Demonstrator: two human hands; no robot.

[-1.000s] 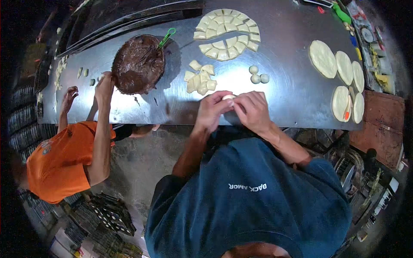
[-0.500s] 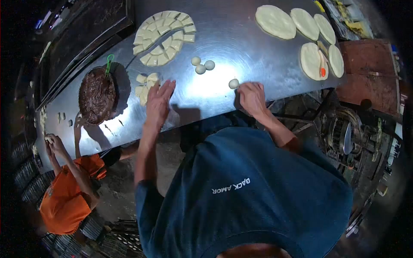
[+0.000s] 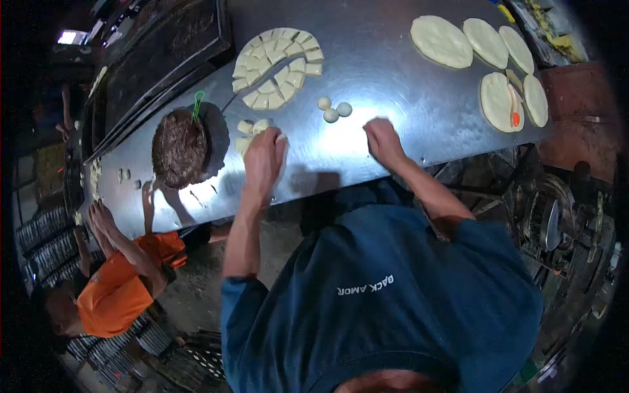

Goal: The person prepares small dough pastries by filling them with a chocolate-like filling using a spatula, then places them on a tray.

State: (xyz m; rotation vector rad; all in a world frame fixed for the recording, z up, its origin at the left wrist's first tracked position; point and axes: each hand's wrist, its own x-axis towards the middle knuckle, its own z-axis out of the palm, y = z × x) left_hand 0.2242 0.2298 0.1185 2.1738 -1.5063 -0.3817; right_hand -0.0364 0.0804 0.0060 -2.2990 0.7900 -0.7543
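Observation:
My left hand (image 3: 264, 157) is closed at the small cut dough pieces (image 3: 244, 126), with a pale bit of dough showing at its fingertips. Further right, my right hand (image 3: 385, 141) is curled in a fist on the steel table, over the spot where a single dough ball lay; that ball is hidden now. Between the hands and a little beyond them sit three round dough balls (image 3: 331, 115). Beyond my left hand lies a flat dough round (image 3: 268, 59) cut into many pieces.
A pan of dark brown filling (image 3: 177, 150) with a green-handled tool (image 3: 197, 105) stands left. Flat dough ovals (image 3: 441, 42) lie far right, one bearing an orange-tipped tool (image 3: 515, 118). A co-worker in an orange shirt (image 3: 114, 298) works at the table's left end (image 3: 134, 213).
My left hand has gone from spread fingers to closed by the cut dough. My right hand has moved over the single dough ball, which no longer shows. The view has shifted.

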